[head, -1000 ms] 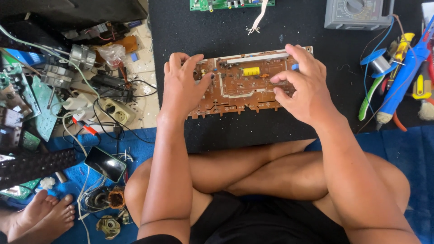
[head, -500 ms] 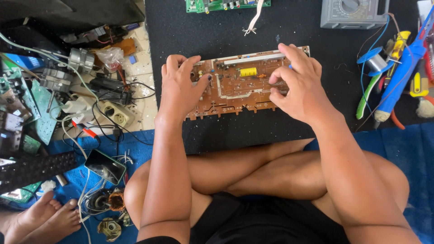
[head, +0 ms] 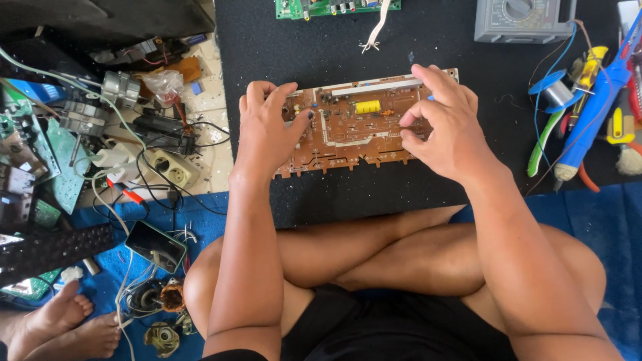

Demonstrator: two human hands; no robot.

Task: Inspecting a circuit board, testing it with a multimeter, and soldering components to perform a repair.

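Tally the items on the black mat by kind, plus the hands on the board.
Brown circuit board: 1
Green circuit board: 1
Grey meter: 1
Hands on the brown board: 2, left hand and right hand
Total: 5

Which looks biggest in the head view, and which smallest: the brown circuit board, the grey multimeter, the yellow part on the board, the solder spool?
1. Brown circuit board, partly covered by both hands.
2. Grey multimeter, cut off by the frame's top edge, so its full size is unsure.
3. Solder spool.
4. Yellow part; it looks close to the spool.
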